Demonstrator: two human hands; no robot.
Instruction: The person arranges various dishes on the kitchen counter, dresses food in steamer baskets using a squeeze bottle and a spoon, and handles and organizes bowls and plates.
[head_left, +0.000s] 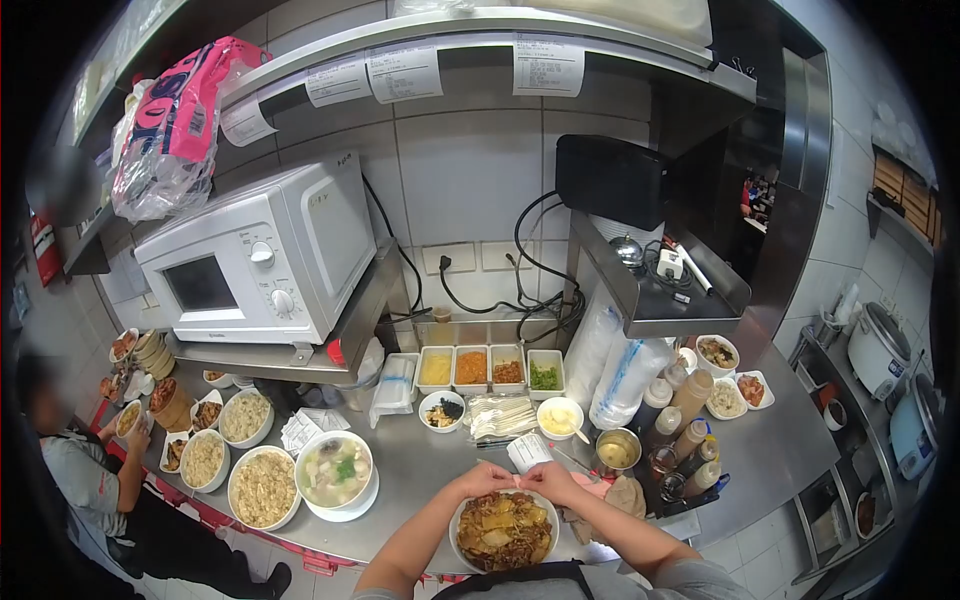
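Note:
A white bowl (455,535) stands at the counter's near edge, filled with browned meat and yellow pieces (500,530). Over its far rim, my left hand (486,480) and my right hand (551,482) come together with fingertips pinched. What they pinch is too small to make out. Just beyond my fingers is a printed paper slip (529,453); I cannot tell whether they touch it. A crumpled brown cloth (625,503) lies beside my right forearm. A small bowl of pale yellow food (562,418) with a spoon sits behind the slip.
Soup (336,470) and rice bowls (264,488) stand left. Topping containers (472,368) line the back; squeeze bottles (690,395) crowd the right. A microwave (260,250) sits on a raised shelf. Another person (95,480) holds a bowl at far left.

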